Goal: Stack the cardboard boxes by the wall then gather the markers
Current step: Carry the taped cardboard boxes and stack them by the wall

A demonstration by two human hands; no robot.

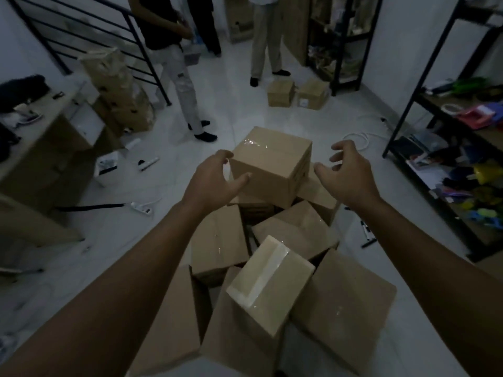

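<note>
A heap of several taped brown cardboard boxes lies on the white floor in front of me. The top box sits at the far end of the heap, tilted on others. My left hand is spread at its left edge, thumb touching the near face. My right hand hovers open just right of the box, not touching it. A nearer box with a wide tape strip leans across the pile. Markers lie on the floor: one at the left, others at the right.
Three people stand at the far side of the room. Two small boxes sit by a black shelf. A shelf rack with clutter runs along the right. A box stack, a counter, a white bin and a power strip are at left.
</note>
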